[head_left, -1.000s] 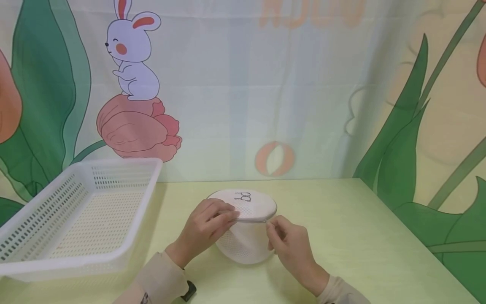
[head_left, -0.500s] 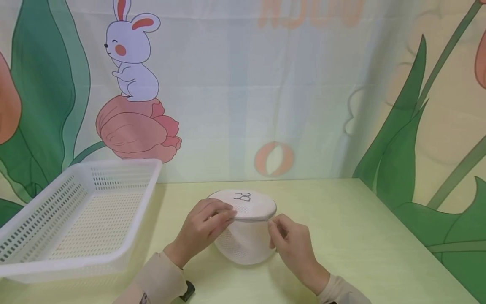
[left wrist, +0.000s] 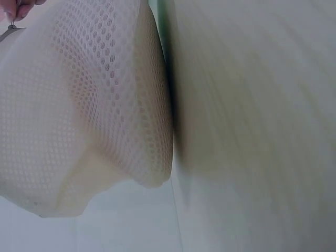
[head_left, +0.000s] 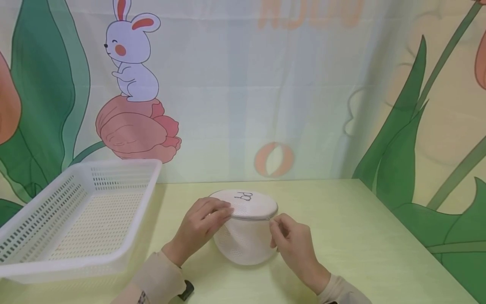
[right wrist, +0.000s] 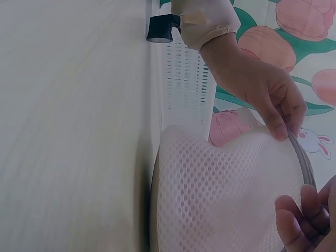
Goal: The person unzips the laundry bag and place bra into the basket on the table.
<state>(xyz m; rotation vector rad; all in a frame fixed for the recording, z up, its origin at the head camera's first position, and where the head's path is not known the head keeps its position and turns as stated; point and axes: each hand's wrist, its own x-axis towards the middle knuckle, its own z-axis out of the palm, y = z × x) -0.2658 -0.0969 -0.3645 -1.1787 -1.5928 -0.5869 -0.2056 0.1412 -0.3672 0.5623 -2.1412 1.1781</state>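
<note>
A white mesh laundry bag [head_left: 247,242], drum-shaped with a round top [head_left: 258,207] bearing dark stitched lettering, stands on the table in the head view. Its grey zipper [right wrist: 303,157] runs round the edge of the top. My left hand [head_left: 203,221] pinches that edge on the left, thumb in front. At the front right, my right hand [head_left: 294,240] pinches the small metal zipper pull [left wrist: 12,25], which shows at the corner of the left wrist view. The bag's mesh side [left wrist: 100,94] is dented inward there.
A white slotted plastic basket [head_left: 130,249] stands on the left of the pale table [head_left: 364,253]. Behind rises a printed curtain [head_left: 212,105] with a rabbit and tulips. A black wrist strap piece [head_left: 187,290] hangs beneath my left sleeve.
My right hand has shifted slightly to the right along the zipper with the pull. My left hand has slid a little left along the top's edge.
</note>
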